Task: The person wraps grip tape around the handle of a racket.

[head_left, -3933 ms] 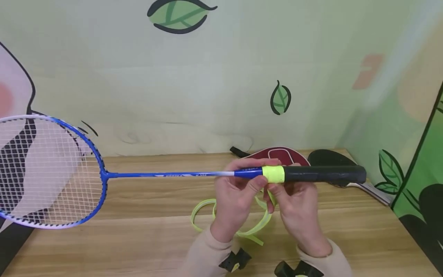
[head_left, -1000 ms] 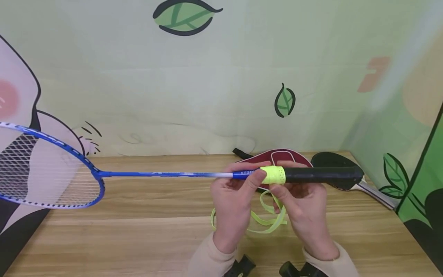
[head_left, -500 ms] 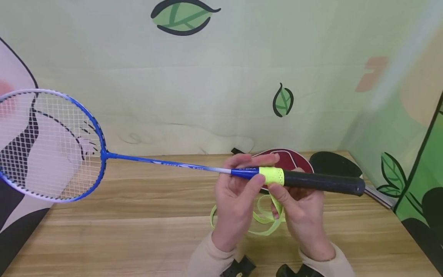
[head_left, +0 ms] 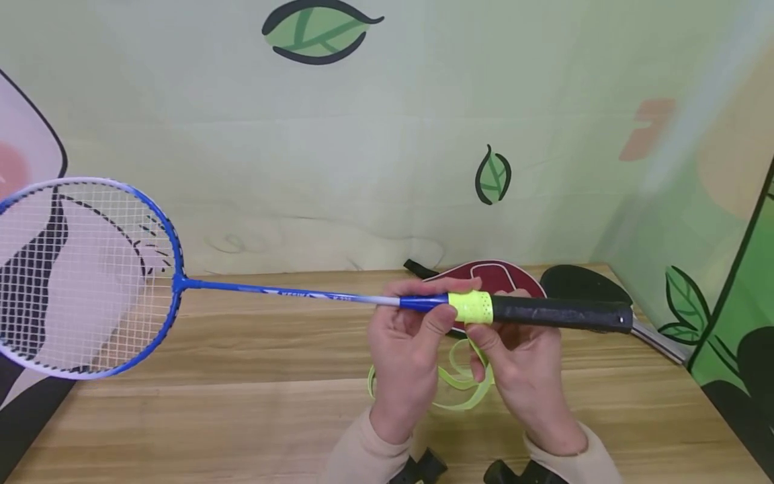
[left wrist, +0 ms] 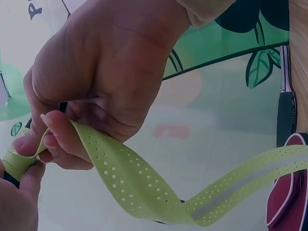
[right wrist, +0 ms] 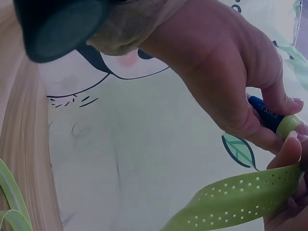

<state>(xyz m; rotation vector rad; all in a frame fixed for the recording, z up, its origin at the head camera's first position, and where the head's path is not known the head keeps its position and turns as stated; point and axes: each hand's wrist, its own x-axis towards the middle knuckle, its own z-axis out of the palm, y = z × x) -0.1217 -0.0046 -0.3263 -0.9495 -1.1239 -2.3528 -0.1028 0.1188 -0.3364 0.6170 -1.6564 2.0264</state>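
Note:
A blue and white badminton racket [head_left: 290, 292] is held above the table, its strung head to the left and its black handle [head_left: 562, 314] to the right. Perforated yellow-green grip tape [head_left: 471, 307] encircles the front of the handle beside the blue cone. My left hand [head_left: 404, 356] grips the racket around that cone, thumb at the wrapped edge. Just below the handle, my right hand [head_left: 525, 376] pinches the tape's free length between thumb and fingers. In the left wrist view, that loose strip [left wrist: 127, 175] hangs twisted from the right hand. The handle's underside is hidden in the head view.
Loops of loose tape [head_left: 465, 403] hang or lie below the hands; which, I cannot tell. Behind them on the wooden table [head_left: 242, 390] are a red case [head_left: 471, 269] and a black paddle [head_left: 583, 286] with a metallic-looking handle. A printed backdrop [head_left: 393, 134] stands behind.
The racket has tilted: its head rose, then dropped slightly, while the handle end went down and partly back up. Both hands keep their holds. The loose tape loops sit further right than several seconds ago.

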